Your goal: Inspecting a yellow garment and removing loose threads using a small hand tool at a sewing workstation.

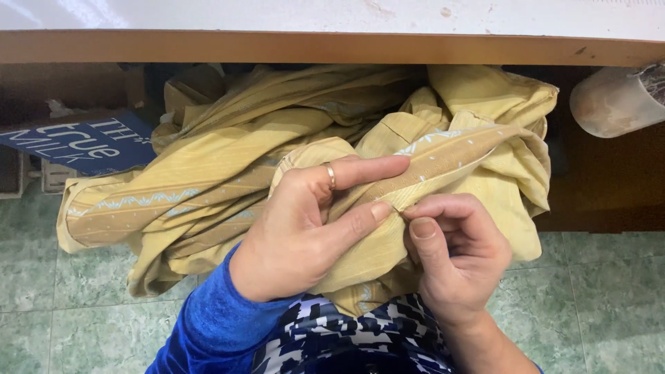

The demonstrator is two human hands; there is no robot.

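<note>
Holding a mustard-yellow cotton garment (228, 173) with pale blue embroidered bands, the person works on it with both bare hands over the lap. The left hand (305, 228) lies on top of the cloth, with its fingers (367, 168) stretched out flat along a folded band; a thin ring (331, 176) sits on one of these fingers. The thumb of this hand presses the fabric from the side, so the band is gripped between thumb and fingers. The right hand (454, 253) is closed in a pinch: its thumb and first fingertips (419, 208) squeeze the edge of the same band, and they touch the tip of the left thumb. Whether something small is held inside this pinch, I cannot tell.

The garment hangs in a crumpled heap from behind the fingers up to the wooden edge of a table (332, 45), and it spreads to both sides of the hands. Under the wrists there is a blue sleeve (208, 325) and a dark blue and white patterned cloth (346, 339). Far to the left of the left fingers lies a blue printed carton (83, 142), and to the right of the right hand a pale round container (609, 100) is near the table edge. A green marbled tile floor (62, 291) is below.
</note>
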